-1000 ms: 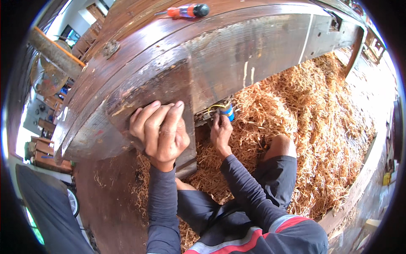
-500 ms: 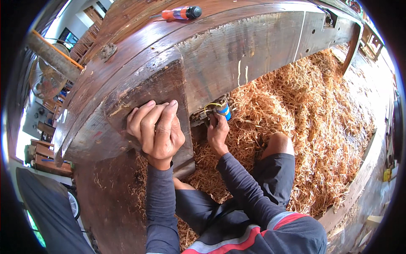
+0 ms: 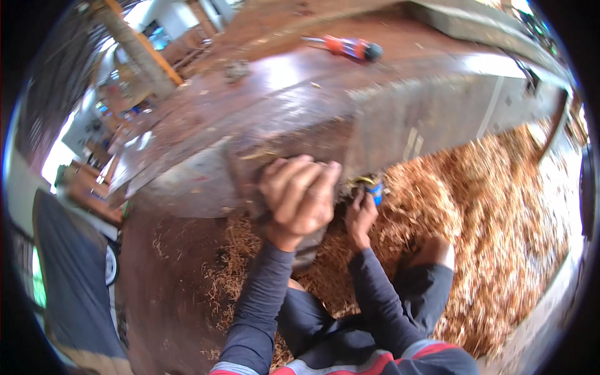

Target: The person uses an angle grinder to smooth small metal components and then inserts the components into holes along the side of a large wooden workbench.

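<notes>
1. Just right of the frame's centre, beneath the beam's edge, sits a small blue cylinder (image 3: 375, 192) with a thin yellow wire (image 3: 364, 180) curving above it.
2. At its left side is the right hand (image 3: 361, 217), its thumb and fingertips drawn narrow against it; blur hides whether they grip it.
3. At the centre, the left hand (image 3: 299, 199) has its fingers curled close together against a dark-brown wooden block (image 3: 294, 137); I cannot tell whether it holds anything.
4. From there to the upper right runs a long grey-brown wooden beam (image 3: 437, 115).
5. Filling the right side, curly tan wood shavings (image 3: 487, 250) lie heaped between the beam and a pale wooden plank (image 3: 550, 300) at lower right.
6. At upper centre, an orange-handled screwdriver (image 3: 350, 47) with a dark end lies on the brown wooden top.
7. Compared with half a second ago, everything sits farther right and lower, and looks more blurred; both hands keep their places.
</notes>
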Action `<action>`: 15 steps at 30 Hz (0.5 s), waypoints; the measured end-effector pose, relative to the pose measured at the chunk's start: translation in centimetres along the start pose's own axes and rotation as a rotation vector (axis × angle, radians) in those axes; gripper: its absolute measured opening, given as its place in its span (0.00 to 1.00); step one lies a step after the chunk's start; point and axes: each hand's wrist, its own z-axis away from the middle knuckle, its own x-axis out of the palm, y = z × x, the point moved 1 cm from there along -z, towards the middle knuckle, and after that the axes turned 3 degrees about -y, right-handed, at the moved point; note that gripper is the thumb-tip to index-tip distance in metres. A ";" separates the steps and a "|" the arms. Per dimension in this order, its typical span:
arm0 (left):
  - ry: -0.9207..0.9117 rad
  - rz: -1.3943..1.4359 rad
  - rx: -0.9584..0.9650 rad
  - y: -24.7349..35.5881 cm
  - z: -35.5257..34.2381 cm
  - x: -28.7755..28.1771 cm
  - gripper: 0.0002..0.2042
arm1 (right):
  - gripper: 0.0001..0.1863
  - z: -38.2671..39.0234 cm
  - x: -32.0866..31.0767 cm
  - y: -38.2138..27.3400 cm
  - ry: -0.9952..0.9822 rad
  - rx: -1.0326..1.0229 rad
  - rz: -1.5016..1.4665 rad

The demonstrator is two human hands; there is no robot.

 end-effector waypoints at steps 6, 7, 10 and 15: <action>0.068 0.047 -0.022 0.2 0.7 0.5 0.12 | 0.15 0.8 -0.2 -1.6 0.019 -0.037 0.029; 0.057 0.055 -0.030 0.2 0.8 0.5 0.13 | 0.15 0.7 -0.2 -1.4 0.014 -0.083 0.015; 0.044 0.070 -0.026 0.0 0.7 -0.1 0.15 | 0.14 1.0 -0.3 -1.8 -0.017 -0.153 0.001; 0.059 0.066 -0.028 -0.1 0.5 0.4 0.15 | 0.07 0.8 -0.5 -2.0 -0.004 -0.173 -0.022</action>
